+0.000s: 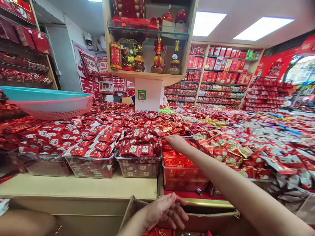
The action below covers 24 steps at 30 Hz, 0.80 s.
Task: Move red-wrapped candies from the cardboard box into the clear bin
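My left hand [165, 211] is low in the view, palm turned inward and fingers loosely spread, with nothing in it. Below it is an open cardboard box [216, 223] with red packets [159, 232] inside. My right arm stretches forward across the counter. My right hand [176, 144] is over the back of a clear plastic bin [184, 178] filled with red packets [172, 161] printed in gold. Its fingers bend down and away from me, so whether they grip anything is hidden.
Clear bins of small red packets [92, 167] [139, 167] line the counter edge [81, 188]. A pink and blue basket [61, 105] stands at left. A shelf cabinet [147, 75] with bottles rises ahead. Another person's limb [27, 224] shows at lower left.
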### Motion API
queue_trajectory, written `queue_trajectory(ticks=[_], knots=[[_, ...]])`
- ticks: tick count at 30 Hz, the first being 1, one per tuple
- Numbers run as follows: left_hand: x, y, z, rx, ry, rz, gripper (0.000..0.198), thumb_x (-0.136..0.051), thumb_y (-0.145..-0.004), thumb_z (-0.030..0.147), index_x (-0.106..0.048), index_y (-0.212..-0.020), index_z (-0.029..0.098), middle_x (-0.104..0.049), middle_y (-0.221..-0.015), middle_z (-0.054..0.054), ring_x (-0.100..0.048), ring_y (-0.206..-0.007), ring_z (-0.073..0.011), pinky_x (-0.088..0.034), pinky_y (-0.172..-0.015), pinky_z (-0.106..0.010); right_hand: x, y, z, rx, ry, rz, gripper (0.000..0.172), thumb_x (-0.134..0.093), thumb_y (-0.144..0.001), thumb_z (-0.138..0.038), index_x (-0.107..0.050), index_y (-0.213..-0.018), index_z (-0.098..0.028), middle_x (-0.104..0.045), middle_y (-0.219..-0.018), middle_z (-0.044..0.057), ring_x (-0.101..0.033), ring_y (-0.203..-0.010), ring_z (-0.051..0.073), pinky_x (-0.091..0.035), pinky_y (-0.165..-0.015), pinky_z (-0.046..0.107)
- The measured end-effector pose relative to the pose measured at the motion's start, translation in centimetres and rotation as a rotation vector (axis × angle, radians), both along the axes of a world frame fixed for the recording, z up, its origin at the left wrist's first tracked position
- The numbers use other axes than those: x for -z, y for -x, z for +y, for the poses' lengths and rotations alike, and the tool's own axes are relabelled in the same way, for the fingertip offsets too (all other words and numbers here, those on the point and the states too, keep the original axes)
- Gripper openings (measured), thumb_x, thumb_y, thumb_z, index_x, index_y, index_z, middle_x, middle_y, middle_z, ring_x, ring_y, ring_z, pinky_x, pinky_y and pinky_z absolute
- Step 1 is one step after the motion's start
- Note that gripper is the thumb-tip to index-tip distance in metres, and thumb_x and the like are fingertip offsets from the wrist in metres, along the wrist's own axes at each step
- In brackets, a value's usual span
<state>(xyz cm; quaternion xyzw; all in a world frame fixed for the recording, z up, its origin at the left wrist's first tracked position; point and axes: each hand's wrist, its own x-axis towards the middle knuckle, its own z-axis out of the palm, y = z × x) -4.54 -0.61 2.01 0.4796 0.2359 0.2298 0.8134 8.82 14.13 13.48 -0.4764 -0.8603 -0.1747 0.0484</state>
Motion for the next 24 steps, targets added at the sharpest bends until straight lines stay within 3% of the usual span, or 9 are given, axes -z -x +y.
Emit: queue_trajectory(ticks=[8, 13, 17, 20, 24], knots=[[0.1, 0.0, 0.3, 0.061, -0.023, 0.018, 0.041, -0.032, -0.08, 0.047, -0.052, -0.094, 0.014, -0.062, -0.082, -0.009, -0.061, -0.062, -0.0134, -0.037, -0.05, -0.019, 0.2, -0.7, 0.0, -0.071, 0.108, 0.025, 0.019, -0.05, -0.073, -0.033, -0.059, -0.078, -0.017, -0.063, -0.08, 0.005, -0.057, -0.075, 0.017, -0.038, -0.064, 0.022], [-0.2, 0.0, 0.3, 0.058, -0.035, 0.038, 0.039, -0.033, -0.081, 0.045, -0.053, -0.094, 0.014, -0.062, -0.083, -0.01, -0.061, -0.065, -0.0136, -0.037, -0.052, -0.019, -2.0, -3.5, 0.2, 0.008, 0.109, 0.116, 0.032, -0.038, -0.08, -0.038, -0.059, -0.091, -0.017, -0.063, -0.085, 0.004, -0.056, -0.076, 0.014, -0.038, -0.064, 0.02], [-0.1, 0.1, 0.3, 0.082, -0.044, 0.034, 0.035, -0.038, -0.08, 0.042, -0.053, -0.094, 0.014, -0.063, -0.084, -0.01, -0.061, -0.067, -0.0141, -0.037, -0.054, -0.019, -3.7, -6.4, -0.1, 0.148, 0.092, 0.101, 0.022, -0.048, -0.073, -0.027, -0.063, -0.082, -0.014, -0.064, -0.074, 0.007, -0.057, -0.067, 0.017, -0.038, -0.057, 0.023], [0.0, 0.2, 0.3, 0.096, -0.076, 0.037, 0.031, -0.045, -0.078, 0.039, -0.053, -0.094, 0.014, -0.063, -0.085, -0.01, -0.062, -0.069, -0.0147, -0.037, -0.055, -0.019, -3.4, -7.6, -0.5, 0.183, 0.097, 0.067, 0.015, -0.053, -0.066, -0.02, -0.065, -0.073, -0.014, -0.064, -0.069, 0.009, -0.057, -0.064, 0.019, -0.039, -0.056, 0.024], [-0.2, 0.3, 0.2, 0.139, -0.133, 0.047, 0.031, -0.053, -0.072, 0.037, -0.054, -0.094, 0.015, -0.063, -0.086, -0.01, -0.062, -0.068, -0.0149, -0.038, -0.059, -0.021, -1.8, -7.7, -0.9, 0.151, 0.092, 0.072, 0.018, -0.052, -0.068, -0.02, -0.065, -0.08, -0.015, -0.065, -0.077, 0.009, -0.057, -0.073, 0.02, -0.04, -0.062, 0.026]])
